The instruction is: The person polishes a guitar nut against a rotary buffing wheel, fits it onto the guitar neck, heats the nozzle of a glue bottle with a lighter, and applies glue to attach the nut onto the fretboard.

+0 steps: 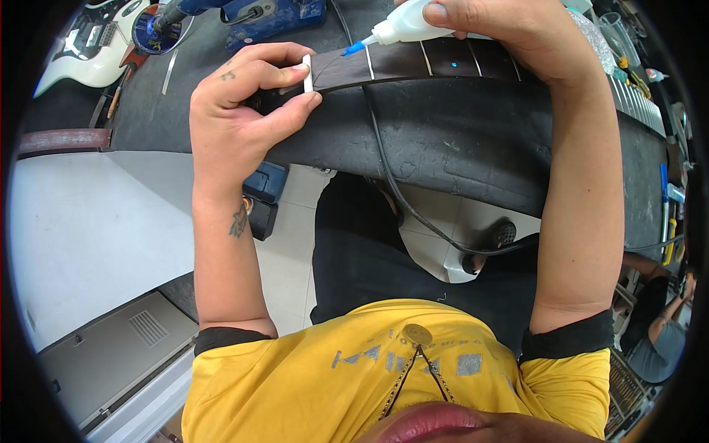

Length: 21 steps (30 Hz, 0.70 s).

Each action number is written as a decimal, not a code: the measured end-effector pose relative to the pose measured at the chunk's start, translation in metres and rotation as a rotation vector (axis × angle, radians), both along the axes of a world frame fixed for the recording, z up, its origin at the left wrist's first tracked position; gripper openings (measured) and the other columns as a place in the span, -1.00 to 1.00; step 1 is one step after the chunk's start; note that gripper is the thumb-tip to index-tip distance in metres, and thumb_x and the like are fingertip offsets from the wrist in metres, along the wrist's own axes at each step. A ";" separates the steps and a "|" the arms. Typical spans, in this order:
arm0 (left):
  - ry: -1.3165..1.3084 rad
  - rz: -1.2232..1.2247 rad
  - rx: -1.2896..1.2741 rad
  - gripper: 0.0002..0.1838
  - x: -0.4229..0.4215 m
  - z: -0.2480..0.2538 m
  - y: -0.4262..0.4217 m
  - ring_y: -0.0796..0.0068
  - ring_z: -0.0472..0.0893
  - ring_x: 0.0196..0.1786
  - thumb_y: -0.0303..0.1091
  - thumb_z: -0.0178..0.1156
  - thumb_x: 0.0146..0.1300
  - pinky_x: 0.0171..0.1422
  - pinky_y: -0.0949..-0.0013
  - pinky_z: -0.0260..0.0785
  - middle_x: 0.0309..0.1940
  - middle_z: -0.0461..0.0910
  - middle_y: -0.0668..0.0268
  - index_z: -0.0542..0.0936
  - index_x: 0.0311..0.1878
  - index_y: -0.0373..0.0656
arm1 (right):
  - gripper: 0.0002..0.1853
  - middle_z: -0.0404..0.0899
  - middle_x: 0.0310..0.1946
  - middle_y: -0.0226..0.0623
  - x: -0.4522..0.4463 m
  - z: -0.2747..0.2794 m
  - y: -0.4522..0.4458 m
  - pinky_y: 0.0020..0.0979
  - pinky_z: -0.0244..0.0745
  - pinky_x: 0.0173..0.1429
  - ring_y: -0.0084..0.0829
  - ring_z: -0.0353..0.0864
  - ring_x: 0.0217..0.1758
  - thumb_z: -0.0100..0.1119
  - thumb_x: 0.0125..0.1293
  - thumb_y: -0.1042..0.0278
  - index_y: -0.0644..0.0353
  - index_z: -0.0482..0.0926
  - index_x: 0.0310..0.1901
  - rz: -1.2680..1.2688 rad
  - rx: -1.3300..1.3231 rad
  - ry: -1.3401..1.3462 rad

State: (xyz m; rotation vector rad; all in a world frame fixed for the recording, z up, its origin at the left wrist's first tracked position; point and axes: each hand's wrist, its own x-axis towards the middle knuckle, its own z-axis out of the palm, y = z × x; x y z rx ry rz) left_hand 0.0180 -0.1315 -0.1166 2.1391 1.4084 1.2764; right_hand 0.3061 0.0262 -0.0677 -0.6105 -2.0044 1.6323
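A guitar neck (399, 63) with a dark fretboard and metal frets lies across the bench near the top of the view. My left hand (247, 96) pinches a white guitar nut (308, 74) between thumb and fingers at the left end of the fretboard. In my right hand (509, 28) is a white squeeze bottle (412, 23), tilted down to the left. Its blue tip (354, 49) is at the fretboard surface, between the nut and the first fret; I cannot tell whether it touches. A thin curved line shows on the wood there.
A black cable (384, 151) hangs over the edge of the dark bench (473, 140). Blue power tools (273, 22) stand behind the neck. A white electric guitar body (92, 48) lies at upper left. Another person (657, 343) is at far right.
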 end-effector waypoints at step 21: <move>-0.006 -0.001 0.001 -0.71 0.002 0.000 0.000 0.30 0.77 0.12 -0.72 0.57 0.09 0.27 0.32 0.58 0.08 0.82 -0.02 0.79 -0.09 -0.42 | -0.68 0.87 -0.12 -0.22 -0.005 0.000 -0.012 -0.51 0.68 -0.03 -0.56 0.79 -0.15 0.45 0.47 0.42 0.47 0.78 0.12 -0.035 0.063 0.055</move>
